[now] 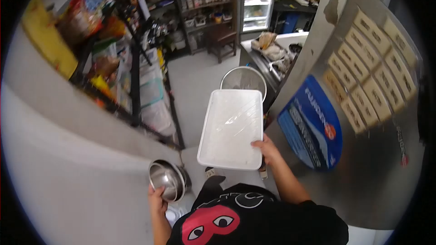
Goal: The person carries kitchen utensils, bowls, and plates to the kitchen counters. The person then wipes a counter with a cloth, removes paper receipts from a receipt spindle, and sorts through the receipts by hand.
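Right hand (268, 150) gripping white tray (231, 129), long axis pointing forward, left hand (157, 198) gripping metal bowls (168, 181)

Below us, the pale grey floor (190, 75) carries a dark brown, square-seated wooden stool (222, 37) and, nearer us, a round, pale-rimmed bin (230, 78), partly hidden; its contents we cannot make out.

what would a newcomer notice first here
The eye falls first on the white rectangular tray in the right hand, at the centre. Next come the shiny metal bowls in the left hand, then the bright blue sign at right.
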`<state>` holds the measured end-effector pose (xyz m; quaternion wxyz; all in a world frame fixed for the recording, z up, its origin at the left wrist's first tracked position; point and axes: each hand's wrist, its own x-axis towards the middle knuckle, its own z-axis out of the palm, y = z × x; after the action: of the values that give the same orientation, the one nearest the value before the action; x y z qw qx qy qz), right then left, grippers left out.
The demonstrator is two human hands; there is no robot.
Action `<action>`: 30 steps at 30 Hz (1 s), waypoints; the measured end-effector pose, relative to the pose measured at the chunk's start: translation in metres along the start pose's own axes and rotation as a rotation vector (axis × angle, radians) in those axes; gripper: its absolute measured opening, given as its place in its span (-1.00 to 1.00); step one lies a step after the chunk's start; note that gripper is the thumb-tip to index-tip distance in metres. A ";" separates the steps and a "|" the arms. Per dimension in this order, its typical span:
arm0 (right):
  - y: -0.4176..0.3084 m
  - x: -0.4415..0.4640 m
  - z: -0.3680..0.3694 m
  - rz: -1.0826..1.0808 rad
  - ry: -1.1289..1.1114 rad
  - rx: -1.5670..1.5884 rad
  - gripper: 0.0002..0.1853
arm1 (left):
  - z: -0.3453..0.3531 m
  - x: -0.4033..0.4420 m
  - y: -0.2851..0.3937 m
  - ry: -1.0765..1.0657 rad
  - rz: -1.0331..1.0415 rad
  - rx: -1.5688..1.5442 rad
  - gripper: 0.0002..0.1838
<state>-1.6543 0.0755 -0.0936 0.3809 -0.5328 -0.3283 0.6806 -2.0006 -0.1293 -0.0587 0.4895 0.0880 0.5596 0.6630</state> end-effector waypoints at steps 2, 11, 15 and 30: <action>-0.018 0.037 0.019 -0.036 0.004 0.010 -0.46 | 0.010 0.046 0.014 -0.022 0.021 -0.016 -0.48; -0.068 0.135 0.050 -0.023 0.115 0.175 -0.44 | 0.138 0.261 0.091 -0.313 -0.005 0.122 -0.52; -0.100 0.188 0.066 -0.029 0.143 0.139 -0.41 | 0.215 0.329 0.092 -0.399 -0.054 0.198 -0.61; -0.136 0.456 0.111 -0.213 0.090 -0.009 -0.43 | 0.392 0.561 0.051 -0.592 0.112 0.720 -0.69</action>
<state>-1.8044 0.5341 -0.1699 0.4632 -0.5268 -0.3689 0.6099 -2.0514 0.5522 -0.1181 0.5300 0.4676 0.5845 0.3985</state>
